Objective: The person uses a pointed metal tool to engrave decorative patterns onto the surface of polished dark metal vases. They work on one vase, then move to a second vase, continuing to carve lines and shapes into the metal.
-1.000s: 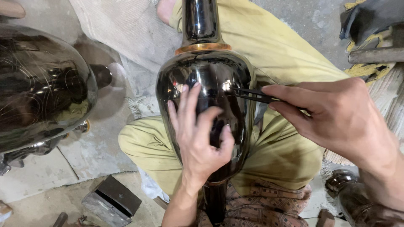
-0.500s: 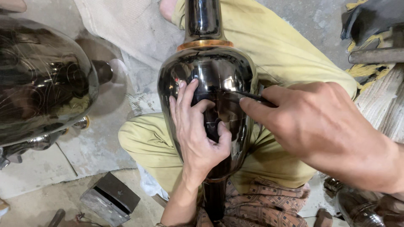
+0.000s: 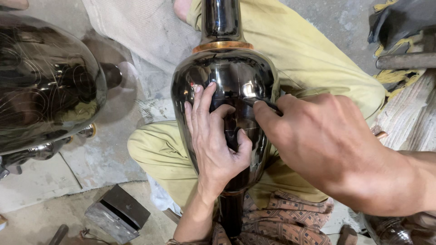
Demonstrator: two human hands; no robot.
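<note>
Left hand (image 3: 217, 140) spreading flat on black vase (image 3: 227, 77) | right hand (image 3: 324, 145) pinching engraving tool (image 3: 261, 103), I'm seeing it closed in leftward | tip now touching surface beside left fingers.

Grey concrete floor (image 3: 104, 159), dark metal block (image 3: 117, 213), second black vase (image 3: 43, 86), pale cloth (image 3: 136, 27)

Your glossy black metal vase (image 3: 227, 81) carries a copper-orange band (image 3: 223, 46) at its neck and faint scratched lines. Your trousers (image 3: 309, 54) are plain olive-yellow; the cloth (image 3: 290, 218) beneath shows a brown geometric print. The second dark vessel (image 3: 41, 86) seems engraved with pale swirling lines.
</note>
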